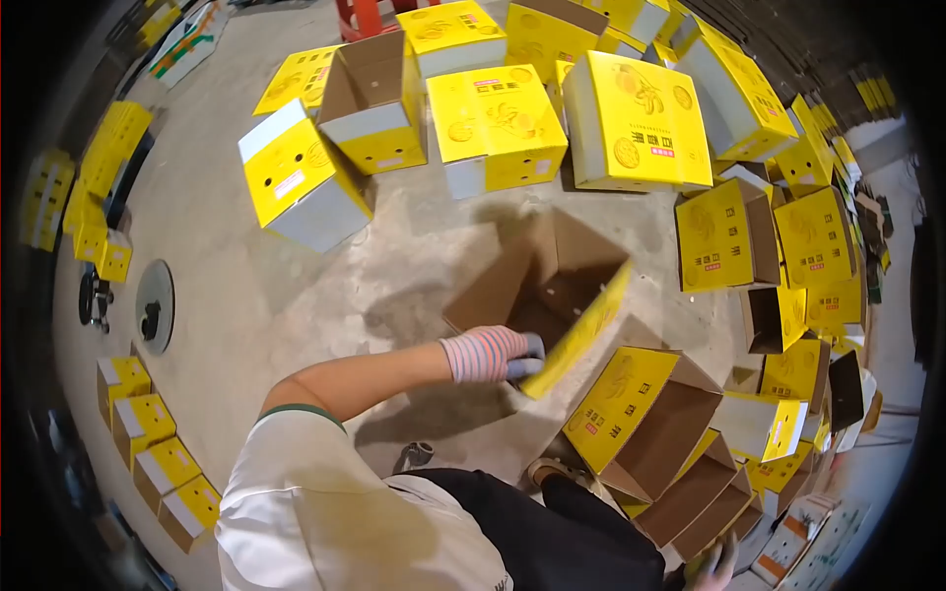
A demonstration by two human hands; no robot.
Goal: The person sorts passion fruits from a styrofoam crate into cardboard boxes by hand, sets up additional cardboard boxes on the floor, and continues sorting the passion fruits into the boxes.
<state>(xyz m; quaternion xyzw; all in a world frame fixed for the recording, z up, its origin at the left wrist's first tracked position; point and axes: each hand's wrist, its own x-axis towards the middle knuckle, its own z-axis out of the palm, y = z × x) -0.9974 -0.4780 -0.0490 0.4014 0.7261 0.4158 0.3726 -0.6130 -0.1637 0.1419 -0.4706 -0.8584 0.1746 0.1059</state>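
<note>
My left hand (498, 355), in a striped glove with grey fingertips, has its fingers closed over the near edge of a yellow cardboard box (581, 330). That box is tilted, with its open top and brown inside facing me. Low at the right edge, my right hand (717, 563) is gloved, blurred and partly cut off. It is beside a row of nested open boxes (690, 507); its fingers are too unclear to read. Nearest of that row, an open yellow box (631, 409) leans by my foot.
Ahead stand closed yellow boxes (498, 123) and an open one (370, 94). More open boxes (724, 236) are stacked along the right. At left are a round-based stand (155, 307) and a row of yellow-and-white boxes (163, 458). A red object (370, 15) is at the back.
</note>
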